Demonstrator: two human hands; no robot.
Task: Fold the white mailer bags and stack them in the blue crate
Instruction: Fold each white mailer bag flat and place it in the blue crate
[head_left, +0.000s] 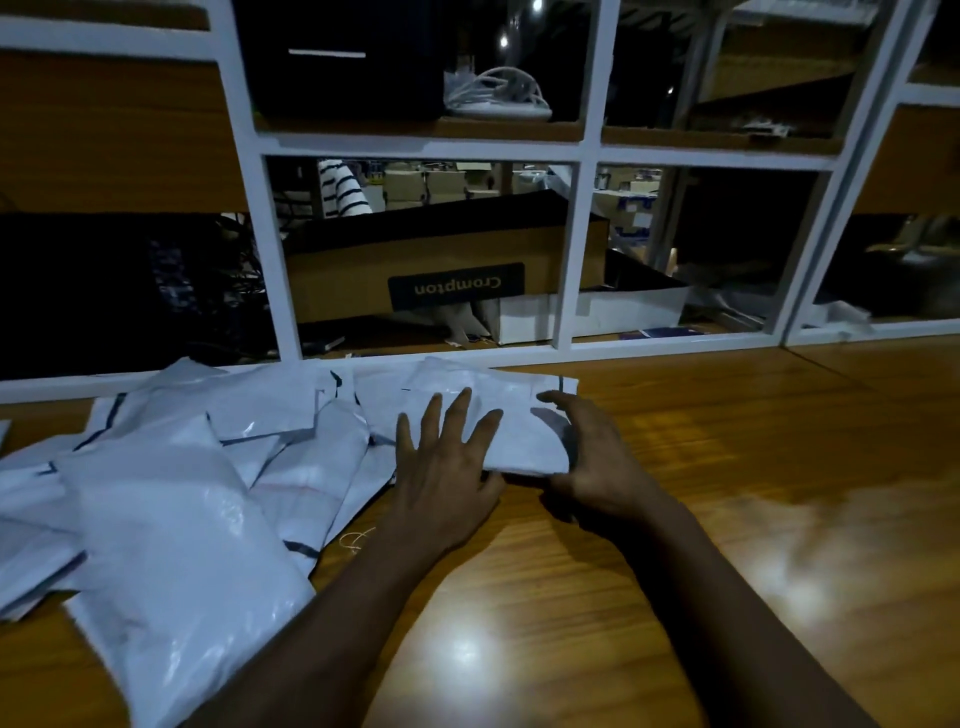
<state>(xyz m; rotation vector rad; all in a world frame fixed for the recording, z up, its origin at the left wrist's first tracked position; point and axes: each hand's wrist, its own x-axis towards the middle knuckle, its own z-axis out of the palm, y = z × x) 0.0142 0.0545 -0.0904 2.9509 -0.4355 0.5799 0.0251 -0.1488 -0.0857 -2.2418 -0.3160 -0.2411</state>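
Looking over the wooden table (727, 519), you have a heap of white mailer bags (171, 493) at nine o'clock, too overlapped to count, and one folded bag (519, 431) at twelve; no blue crate shows. It looks light, limp and slippery, so take it by its creased edges. Your left hand (447, 467) presses it, fingers spread; your right hand (592, 457) cups its right edge, fingers curved.

Your wooden table (675, 571) carries a loose heap of white bags (171, 519) on its left, a folded bag (519, 431) just beside them.
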